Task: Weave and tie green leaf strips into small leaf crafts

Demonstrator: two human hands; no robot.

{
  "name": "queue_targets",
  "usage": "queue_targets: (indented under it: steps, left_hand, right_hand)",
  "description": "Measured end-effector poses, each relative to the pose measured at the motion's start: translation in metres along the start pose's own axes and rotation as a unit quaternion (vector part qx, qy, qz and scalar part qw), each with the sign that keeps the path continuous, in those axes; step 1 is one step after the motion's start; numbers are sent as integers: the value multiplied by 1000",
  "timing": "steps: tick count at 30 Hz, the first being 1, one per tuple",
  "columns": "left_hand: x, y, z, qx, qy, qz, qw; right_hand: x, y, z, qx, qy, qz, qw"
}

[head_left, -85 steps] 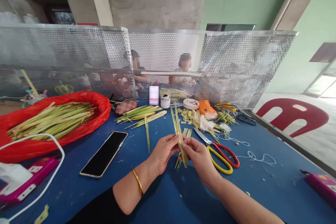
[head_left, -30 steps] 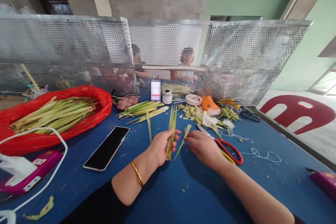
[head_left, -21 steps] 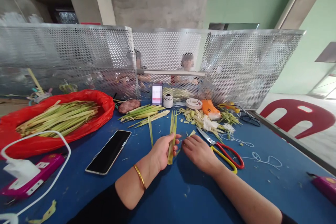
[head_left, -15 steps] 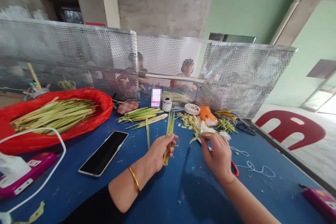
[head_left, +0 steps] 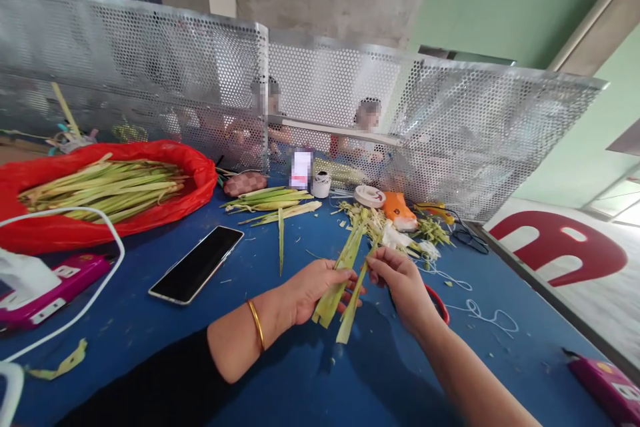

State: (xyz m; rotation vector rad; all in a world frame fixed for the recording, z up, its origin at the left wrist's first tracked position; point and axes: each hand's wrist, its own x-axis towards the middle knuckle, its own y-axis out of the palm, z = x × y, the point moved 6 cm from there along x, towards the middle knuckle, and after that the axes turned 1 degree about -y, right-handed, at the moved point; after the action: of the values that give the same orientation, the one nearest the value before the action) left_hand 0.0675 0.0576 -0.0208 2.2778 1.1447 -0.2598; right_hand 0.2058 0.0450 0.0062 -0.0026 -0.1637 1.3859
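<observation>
My left hand (head_left: 311,290), with a gold bangle at the wrist, is closed around a few flat green-yellow leaf strips (head_left: 327,307) held slanted above the blue table. Beside them, my right hand (head_left: 403,285) pinches a separate narrow leaf strip (head_left: 351,317) between thumb and fingers. That strip's lower end passes close to my left fingertips; whether they touch it I cannot tell. A single leaf strip (head_left: 281,243) lies on the table left of the bundle. Under my right wrist, red-handled scissors (head_left: 440,303) are partly hidden.
On the left are a red bag (head_left: 200,163) of long leaves, a phone (head_left: 197,263) and a magenta power strip (head_left: 55,290). Leaf scraps (head_left: 363,213), a tape roll (head_left: 370,196) and an orange packet (head_left: 399,208) lie ahead. A perforated metal screen (head_left: 320,80) stands behind, people beyond it.
My right hand has come left and brought its strip beside the bundle. The bundle in my left hand has tilted to the right. The view has dipped down.
</observation>
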Motion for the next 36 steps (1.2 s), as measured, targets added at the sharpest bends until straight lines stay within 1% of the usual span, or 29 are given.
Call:
queue_targets:
  steps: [4, 7, 9, 14, 17, 20, 23, 25, 27, 29, 31, 32, 33, 34, 35, 36]
  left_hand:
    - [1, 1, 4, 20, -9, 11, 1000]
    - [1, -1, 6, 25, -15, 4, 1000]
    - [1, -4, 5, 14, -9, -23, 1000]
    - [2, -16, -5, -38, 25, -112, 993]
    - [3, -22, -9, -79, 43, -154, 984]
    - [2, -29, -13, -115, 62, -184, 974]
    - [2, -38, -23, -143, 101, -207, 963]
    - [1, -45, -29, -161, 121, -223, 954]
    - [2, -51, -33, -186, 130, -235, 945]
    - [2, -55, -34, -206, 133, -243, 938]
    - [3, -56, -33, -212, 126, -244, 938]
    - [3, -55, -31, -210, 120, -239, 940]
    - [4, -53, -30, -205, 114, -229, 945]
    - [5, -50, -28, -199, 109, -218, 949]
    - [5, -47, -27, -193, 106, -206, 953]
    - [6, -44, -26, -187, 103, -196, 957]
  right_hand:
    - [-1, 3, -6, 15, 9, -4, 1000]
    - [-2, 7, -8, 26, 24, 13, 999]
    - [-3, 10, -8, 26, 30, 28, 999]
    - [-6, 18, -8, 28, 42, 62, 997]
    - [-9, 26, -6, -6, 25, 110, 994]
    - [-14, 33, -6, -57, 9, 167, 984]
    - [-21, 40, -10, -148, -9, 229, 962]
    - [-26, 46, -11, -227, -52, 268, 935]
    - [-30, 53, -11, -289, -109, 289, 906]
    - [-31, 57, -12, -319, -150, 300, 887]
    - [-25, 54, -13, -319, -161, 317, 878]
    - [-17, 46, -14, -309, -149, 299, 891]
    - [-6, 33, -14, -295, -129, 256, 911]
    - [6, 16, -14, -277, -101, 193, 936]
    - [18, -12, -13, -259, -66, 50, 962]
    - [25, -31, -11, -256, -57, -33, 964]
